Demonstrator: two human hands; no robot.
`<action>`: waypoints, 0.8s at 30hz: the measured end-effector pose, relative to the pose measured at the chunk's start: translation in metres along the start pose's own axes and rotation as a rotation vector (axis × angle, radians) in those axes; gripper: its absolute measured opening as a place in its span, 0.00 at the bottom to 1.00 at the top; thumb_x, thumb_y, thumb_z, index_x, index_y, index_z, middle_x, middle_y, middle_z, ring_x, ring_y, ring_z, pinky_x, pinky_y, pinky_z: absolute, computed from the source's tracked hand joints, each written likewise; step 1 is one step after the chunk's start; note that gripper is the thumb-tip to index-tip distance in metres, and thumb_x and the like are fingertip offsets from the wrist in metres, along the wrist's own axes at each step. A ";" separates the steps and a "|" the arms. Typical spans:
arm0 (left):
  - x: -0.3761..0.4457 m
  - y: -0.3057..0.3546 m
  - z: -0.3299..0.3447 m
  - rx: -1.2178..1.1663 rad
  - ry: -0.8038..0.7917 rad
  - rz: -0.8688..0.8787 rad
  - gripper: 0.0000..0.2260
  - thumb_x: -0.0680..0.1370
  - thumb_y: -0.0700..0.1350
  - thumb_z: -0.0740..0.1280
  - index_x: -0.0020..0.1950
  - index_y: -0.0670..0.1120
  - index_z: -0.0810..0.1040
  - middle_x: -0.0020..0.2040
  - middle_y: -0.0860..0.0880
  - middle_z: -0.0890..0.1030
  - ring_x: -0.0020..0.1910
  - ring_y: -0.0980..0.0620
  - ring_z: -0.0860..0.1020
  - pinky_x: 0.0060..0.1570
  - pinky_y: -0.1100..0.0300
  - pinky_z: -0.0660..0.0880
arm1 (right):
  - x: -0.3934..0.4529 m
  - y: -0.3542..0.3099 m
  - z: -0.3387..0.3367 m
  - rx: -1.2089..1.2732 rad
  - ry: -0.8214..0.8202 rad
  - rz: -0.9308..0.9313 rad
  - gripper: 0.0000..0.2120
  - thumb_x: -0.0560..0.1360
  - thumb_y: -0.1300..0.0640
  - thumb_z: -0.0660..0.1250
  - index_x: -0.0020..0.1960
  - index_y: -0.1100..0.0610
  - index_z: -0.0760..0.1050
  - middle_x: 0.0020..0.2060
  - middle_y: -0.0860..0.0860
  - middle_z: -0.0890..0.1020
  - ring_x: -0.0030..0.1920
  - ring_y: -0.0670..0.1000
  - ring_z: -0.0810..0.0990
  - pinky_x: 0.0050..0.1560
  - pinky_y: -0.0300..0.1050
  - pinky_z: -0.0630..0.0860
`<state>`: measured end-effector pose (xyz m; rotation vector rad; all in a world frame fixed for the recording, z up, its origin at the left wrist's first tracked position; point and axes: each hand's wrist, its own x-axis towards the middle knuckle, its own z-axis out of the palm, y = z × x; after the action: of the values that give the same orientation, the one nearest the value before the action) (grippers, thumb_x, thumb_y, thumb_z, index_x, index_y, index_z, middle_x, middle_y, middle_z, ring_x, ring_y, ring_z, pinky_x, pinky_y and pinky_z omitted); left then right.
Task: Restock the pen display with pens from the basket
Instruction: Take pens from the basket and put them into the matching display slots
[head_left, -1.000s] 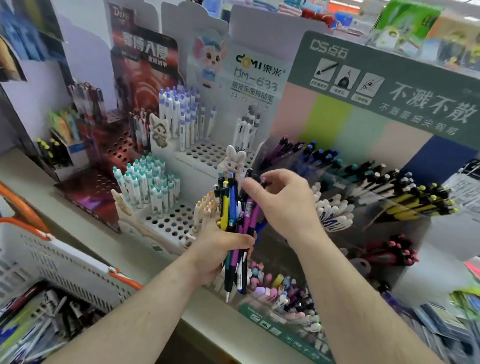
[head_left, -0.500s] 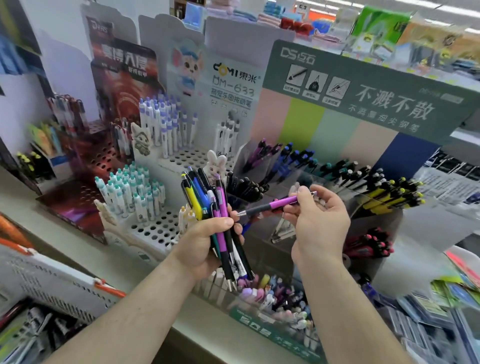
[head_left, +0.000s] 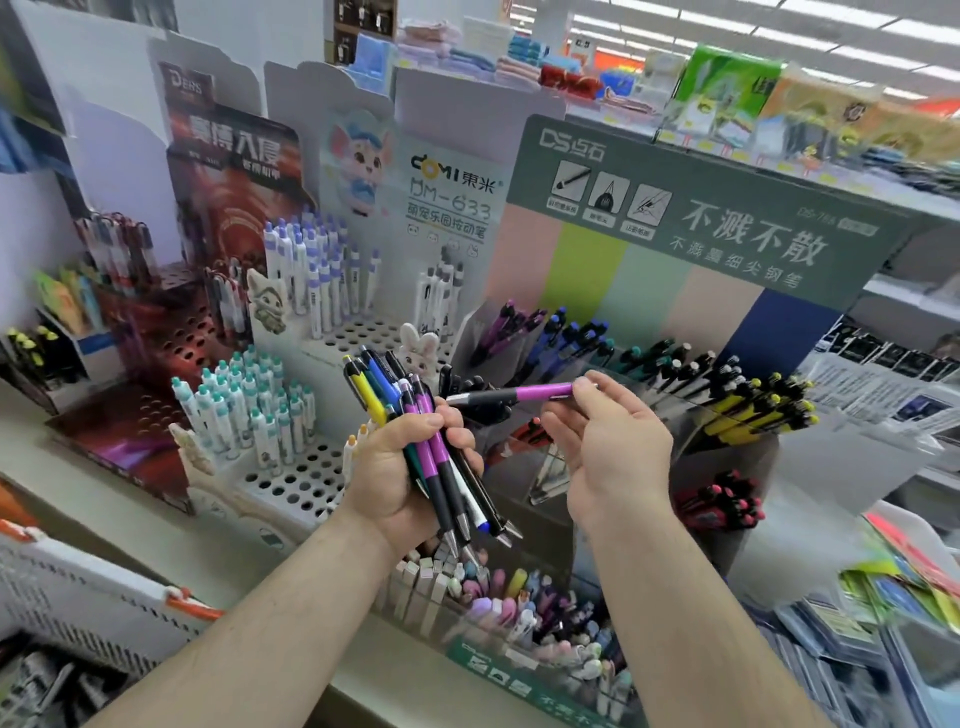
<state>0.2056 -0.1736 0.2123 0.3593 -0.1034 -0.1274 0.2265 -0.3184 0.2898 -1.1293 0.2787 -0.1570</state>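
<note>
Right now the left hand (head_left: 410, 467) is wrapped tightly round a bundle of pens (head_left: 415, 421), purple, yellow, blue and green, their tips pointing down and their clickers fanned upward. Just beside it, the right hand (head_left: 613, 447) pinches a single purple pen (head_left: 524, 393) at its clicker end between thumb and fingertips, holding it nearly level with its dark grip pointing toward the bundle. Both hands hang in front of the pen display (head_left: 675, 270), whose tilted compartments hold purple, blue, green, black and yellow pens. At the lower left, the white basket (head_left: 78, 597) with orange handles sits below the shelf edge
</note>
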 end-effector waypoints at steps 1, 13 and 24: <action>0.001 0.002 0.000 -0.007 -0.016 -0.001 0.25 0.56 0.37 0.80 0.47 0.45 0.73 0.38 0.51 0.75 0.33 0.54 0.77 0.37 0.58 0.78 | 0.001 -0.006 0.004 0.006 0.001 -0.046 0.09 0.79 0.67 0.66 0.59 0.61 0.77 0.42 0.58 0.83 0.34 0.50 0.83 0.33 0.38 0.80; 0.007 0.027 0.006 0.064 0.030 0.029 0.18 0.55 0.34 0.77 0.41 0.44 0.76 0.37 0.50 0.75 0.32 0.53 0.76 0.35 0.58 0.78 | 0.052 -0.027 0.064 -0.605 -0.013 -1.125 0.11 0.77 0.59 0.69 0.59 0.58 0.82 0.48 0.51 0.86 0.45 0.48 0.83 0.51 0.44 0.81; -0.003 0.029 0.000 0.206 0.064 0.029 0.16 0.61 0.37 0.71 0.46 0.44 0.73 0.36 0.49 0.74 0.32 0.53 0.76 0.34 0.57 0.78 | 0.063 -0.011 0.098 -1.428 -0.221 -0.836 0.12 0.77 0.56 0.62 0.53 0.48 0.83 0.49 0.47 0.86 0.54 0.54 0.80 0.69 0.52 0.63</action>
<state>0.2060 -0.1458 0.2225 0.5672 -0.0582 -0.0764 0.3163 -0.2551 0.3299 -2.6229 -0.4011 -0.6217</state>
